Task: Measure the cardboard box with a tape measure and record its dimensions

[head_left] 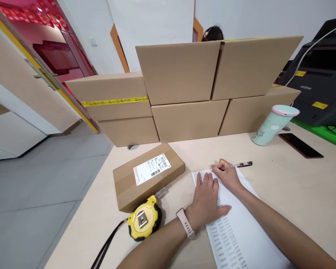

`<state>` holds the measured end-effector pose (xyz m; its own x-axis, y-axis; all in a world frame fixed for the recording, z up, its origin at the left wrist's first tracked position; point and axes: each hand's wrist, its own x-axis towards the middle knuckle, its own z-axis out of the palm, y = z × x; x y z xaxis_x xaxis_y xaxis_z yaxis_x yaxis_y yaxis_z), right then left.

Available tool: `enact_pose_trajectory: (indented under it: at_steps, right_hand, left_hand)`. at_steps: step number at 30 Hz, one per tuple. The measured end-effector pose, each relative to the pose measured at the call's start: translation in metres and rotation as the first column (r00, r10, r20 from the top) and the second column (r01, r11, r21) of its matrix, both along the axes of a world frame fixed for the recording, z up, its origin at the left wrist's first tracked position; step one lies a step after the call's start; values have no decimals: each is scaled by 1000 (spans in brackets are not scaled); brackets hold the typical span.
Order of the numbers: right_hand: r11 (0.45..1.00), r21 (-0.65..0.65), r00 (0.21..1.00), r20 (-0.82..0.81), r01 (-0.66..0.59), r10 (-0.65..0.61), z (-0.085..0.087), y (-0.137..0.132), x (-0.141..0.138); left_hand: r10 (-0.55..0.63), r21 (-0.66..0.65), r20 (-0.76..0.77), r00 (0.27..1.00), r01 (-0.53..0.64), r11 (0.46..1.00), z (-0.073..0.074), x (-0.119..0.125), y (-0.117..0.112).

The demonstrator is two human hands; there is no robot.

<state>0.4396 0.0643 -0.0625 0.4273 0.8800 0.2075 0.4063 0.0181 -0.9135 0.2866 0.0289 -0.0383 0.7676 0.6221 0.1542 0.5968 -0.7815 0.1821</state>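
A printed sheet of paper [226, 239] with columns of small text lies on the table in front of me. My left hand [205, 200] rests flat on its upper left part, fingers stretched out and thumb apart; a pale pink watch band circles the wrist. Near the top edge of the sheet, my right hand [226, 175] is closed around a pen [242, 164], whose dark end points right. The pen's tip is at the paper, mostly hidden by the fingers. Left of my left hand sit a yellow and black tape measure [144, 219] and a brown parcel [148, 177] with a white shipping label.
Stacked cardboard boxes [189, 121] form a wall across the back of the table [299, 209]. At the right stand a mint green tumbler [274, 127], a dark phone [301, 145] and a black printer [322, 82]. Behind the boxes shows the top of a person's head [213, 34].
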Motion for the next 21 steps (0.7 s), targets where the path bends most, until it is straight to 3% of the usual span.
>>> enact_pose_trajectory:
  at_steps: [21]
  right_hand:
    - [1000,-5,1000,-16,8,-8,3,0,-2]
  left_hand:
    - [9,-2,19,1000,-9,1000,1,0,-1]
